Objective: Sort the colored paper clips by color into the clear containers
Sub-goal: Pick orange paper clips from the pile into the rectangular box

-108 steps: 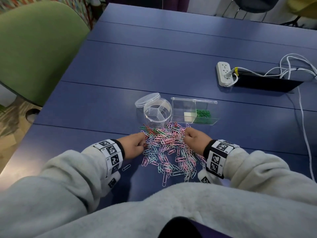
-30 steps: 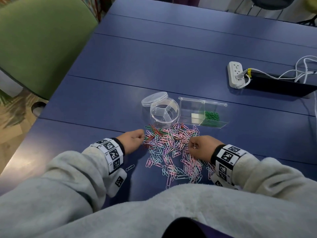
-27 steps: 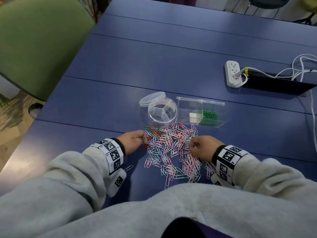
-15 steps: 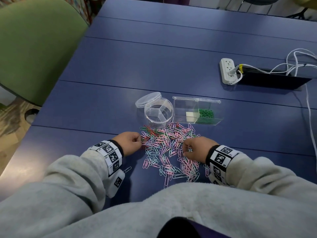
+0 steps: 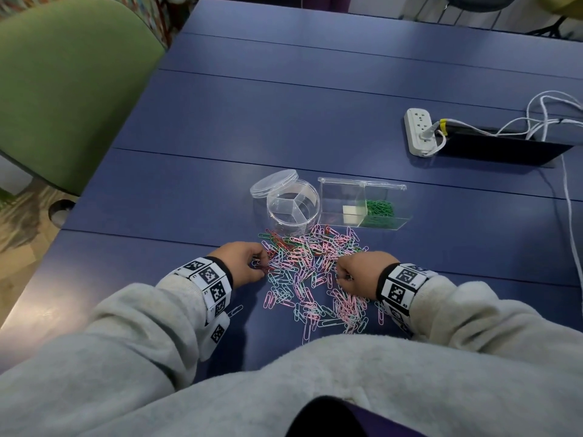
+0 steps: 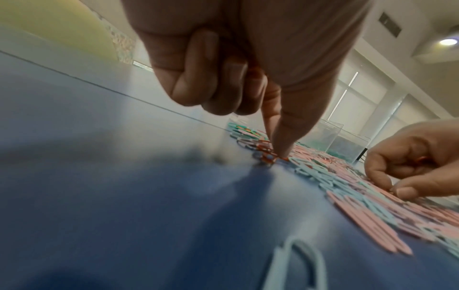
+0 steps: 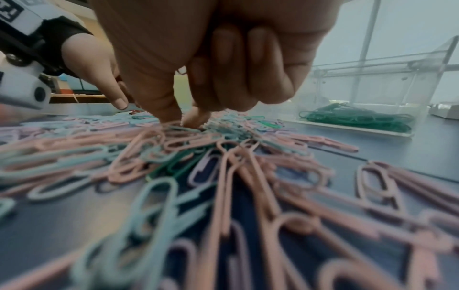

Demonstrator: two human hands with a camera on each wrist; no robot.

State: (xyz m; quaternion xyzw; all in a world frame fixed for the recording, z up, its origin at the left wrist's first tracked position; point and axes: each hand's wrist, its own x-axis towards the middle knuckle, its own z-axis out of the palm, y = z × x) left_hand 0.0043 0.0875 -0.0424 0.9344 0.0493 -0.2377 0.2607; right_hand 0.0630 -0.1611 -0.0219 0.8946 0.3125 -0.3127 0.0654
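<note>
Fingertips (image 7: 171, 115) — both hands' — buried in paper clips (image 5: 310, 272), grips unclear.

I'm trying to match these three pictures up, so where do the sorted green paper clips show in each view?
Head: green paper clips in the rectangular clear box, centre-right.
Left wrist: only a blurred greenish patch inside the box, right of centre.
Right wrist: clear green heap, right side.
Shared landmark: the mixed pile between both hands.

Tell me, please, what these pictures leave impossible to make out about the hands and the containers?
- Left hand: in the left wrist view blur hides whether its fingertips grip a red paper clip.
- Right hand: in the right wrist view the pile hides what its fingertips pinch.
- Round divided container: any contents too faint in the head view.
</note>
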